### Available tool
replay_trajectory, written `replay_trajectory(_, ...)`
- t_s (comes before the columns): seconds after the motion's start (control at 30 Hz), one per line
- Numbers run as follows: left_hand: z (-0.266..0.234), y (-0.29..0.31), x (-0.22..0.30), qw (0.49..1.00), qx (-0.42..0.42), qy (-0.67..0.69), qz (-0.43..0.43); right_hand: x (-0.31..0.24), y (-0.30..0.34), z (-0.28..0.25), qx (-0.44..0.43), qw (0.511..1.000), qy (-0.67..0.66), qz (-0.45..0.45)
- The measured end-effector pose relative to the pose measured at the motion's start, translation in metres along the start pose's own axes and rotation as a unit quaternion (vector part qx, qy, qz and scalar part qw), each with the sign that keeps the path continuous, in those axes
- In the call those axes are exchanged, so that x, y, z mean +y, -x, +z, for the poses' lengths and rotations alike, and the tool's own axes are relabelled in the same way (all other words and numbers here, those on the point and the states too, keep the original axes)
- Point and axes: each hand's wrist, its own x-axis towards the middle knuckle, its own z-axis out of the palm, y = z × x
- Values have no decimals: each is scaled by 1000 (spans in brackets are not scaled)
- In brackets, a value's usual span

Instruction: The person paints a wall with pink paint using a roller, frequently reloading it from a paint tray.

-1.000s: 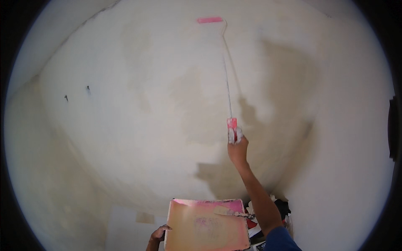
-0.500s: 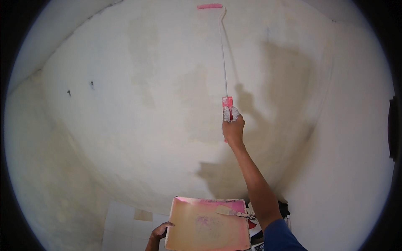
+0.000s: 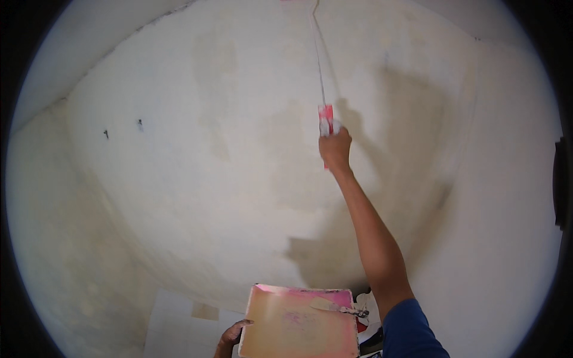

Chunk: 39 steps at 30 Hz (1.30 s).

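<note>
My right hand (image 3: pixel 336 147), at the end of a raised arm, is closed round the pink-and-red handle of a paint roller (image 3: pixel 325 112). Its thin metal rod runs up the wall, and only a sliver of the pink roller sleeve shows at the top edge. Low in the view, my left hand (image 3: pixel 233 332) grips the left rim of a paint tray (image 3: pixel 246 307), thumb over the edge; its other fingers are hidden beneath. Cream and pink paint coats the tray. A paint-smeared putty knife (image 3: pixel 327 305) lies across the tray's upper right part, its handle over the rim.
A pale wall (image 3: pixel 250 179) with beige damp-looking patches fills the view ahead. Two small dark marks (image 3: pixel 140 125) sit at its left. Side walls meet it left and right. Behind the tray are white sheets or tiles (image 3: pixel 179 322) and partly hidden dark and red items (image 3: pixel 362 325).
My right hand has pushed the roller higher up the wall, so its sleeve has nearly left the view. The tray and my left hand appear slightly lower and further right.
</note>
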Motion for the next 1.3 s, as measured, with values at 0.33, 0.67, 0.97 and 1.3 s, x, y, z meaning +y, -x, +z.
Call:
replay_trajectory(0.33, 17, 19, 8, 997, -31, 25, 60, 42, 148, 22, -92, 992, -32, 83)
replay_trajectory(0.67, -10, 6, -8, 997, -30, 49, 47, 48, 170, 14, -68, 996, -42, 39)
replay_trajectory(0.97, 36, 32, 15, 985, -21, -9, 170, -12, 34, 65, -73, 995, -44, 47)
replay_trajectory(1.3, 18, 13, 4, 998, 7, 60, -12, 73, 231, -35, -197, 943, -155, 218)
